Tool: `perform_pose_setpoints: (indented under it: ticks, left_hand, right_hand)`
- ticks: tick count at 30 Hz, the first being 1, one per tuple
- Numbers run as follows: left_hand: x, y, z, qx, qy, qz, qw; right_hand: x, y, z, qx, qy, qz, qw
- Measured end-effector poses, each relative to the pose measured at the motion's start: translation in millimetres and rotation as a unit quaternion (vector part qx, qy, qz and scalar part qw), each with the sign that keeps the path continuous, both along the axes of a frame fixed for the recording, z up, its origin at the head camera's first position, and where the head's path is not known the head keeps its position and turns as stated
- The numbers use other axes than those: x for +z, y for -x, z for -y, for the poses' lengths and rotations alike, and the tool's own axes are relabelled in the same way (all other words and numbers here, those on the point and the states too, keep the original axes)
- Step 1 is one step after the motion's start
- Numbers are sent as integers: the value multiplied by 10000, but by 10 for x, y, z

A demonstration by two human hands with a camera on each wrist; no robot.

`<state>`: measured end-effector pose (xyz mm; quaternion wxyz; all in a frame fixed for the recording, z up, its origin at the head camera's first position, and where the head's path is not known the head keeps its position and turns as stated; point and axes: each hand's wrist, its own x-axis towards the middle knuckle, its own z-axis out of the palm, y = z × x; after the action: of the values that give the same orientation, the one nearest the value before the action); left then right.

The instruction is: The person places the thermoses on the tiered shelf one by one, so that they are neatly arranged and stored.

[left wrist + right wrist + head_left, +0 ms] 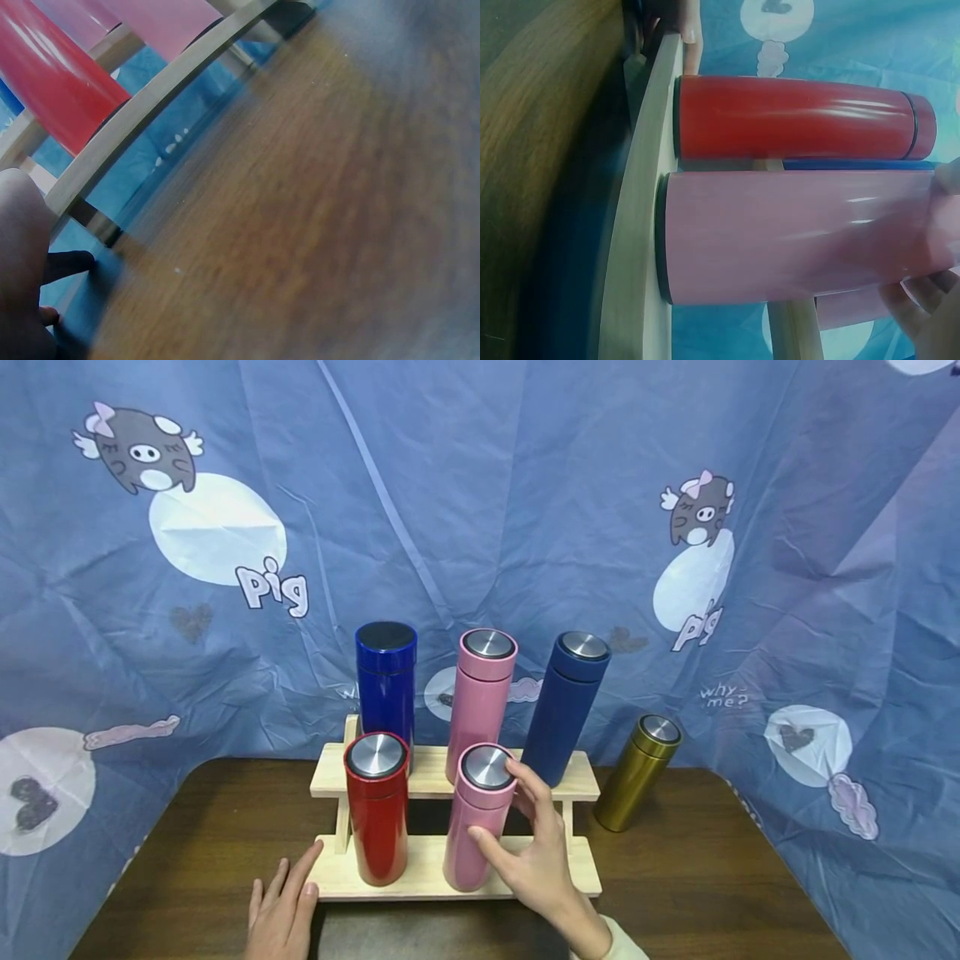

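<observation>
A front pink thermos bottle (471, 839) with a steel-topped lid stands upright on the lower step of a pale wooden two-step rack (426, 864). My right hand (542, 860) grips its upper part, thumb on the near side and fingers round the right side by the lid. In the right wrist view, the base of the pink thermos bottle (780, 236) meets the shelf. My left hand (281, 914) rests at the left end of the lower step, fingers extended, forefinger at the shelf's corner. Beside the pink bottle, to its left, stands a red thermos bottle (379, 831).
On the upper step stand a glossy blue bottle (386, 685), another pink bottle (480, 702) and a matte navy bottle (564, 718). A gold bottle (636, 777) stands on the brown wooden table (697, 877), right of the rack. Behind hangs a blue printed cloth (465, 485).
</observation>
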<state>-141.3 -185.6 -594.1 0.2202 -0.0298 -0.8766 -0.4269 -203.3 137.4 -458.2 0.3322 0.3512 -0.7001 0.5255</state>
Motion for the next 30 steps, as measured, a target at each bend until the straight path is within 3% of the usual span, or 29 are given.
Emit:
perform_pose_setpoints:
  ticks: [7,14,20,30]
  left_hand:
    - [-18,6,6,15,9,-19,10000]
    - [-28,7,8,17,34,-74,10000]
    - [-24,6,6,-1,10,-60,10000]
    - [1,-4,0,-7,13,0,10000]
  right_hand:
    - [1,2,-5,-65,-200,358,9991]
    - [-14,16,-30,-53,-389,237,9989]
    - [8,-4,-52,-15,-469,420,9980]
    - [54,-3,-152,151,-207,429,9988]
